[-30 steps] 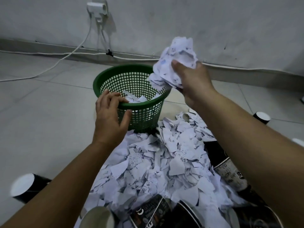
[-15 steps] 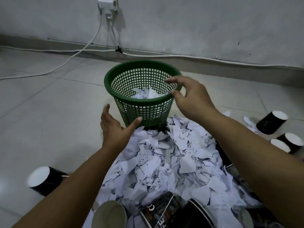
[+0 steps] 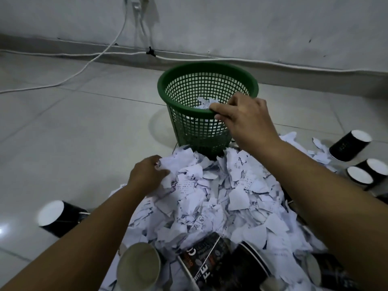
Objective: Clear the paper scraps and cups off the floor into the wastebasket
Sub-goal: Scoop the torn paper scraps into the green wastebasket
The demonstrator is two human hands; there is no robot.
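Note:
A green mesh wastebasket (image 3: 189,122) stands on the tiled floor with torn paper inside it. My right hand (image 3: 243,118) grips its near rim, fingers curled over the edge. In front of the basket lies a big heap of white paper scraps (image 3: 220,194). My left hand (image 3: 147,177) is at the heap's left edge, fingers closed on a bunch of scraps. Black paper cups lie around: one at the left (image 3: 56,217), three at the right (image 3: 348,148), and several at the bottom, among them a crushed printed cup (image 3: 205,259).
A grey wall with a skirting board runs behind the basket. White cables (image 3: 88,64) trail from a wall socket across the floor at the back left. Bare grey tiles (image 3: 73,133) stretch to the left of the heap.
My right hand dropped its wad of paper into the basket, then moved down and took hold of the near rim. My left hand left the basket and went down into the scrap heap.

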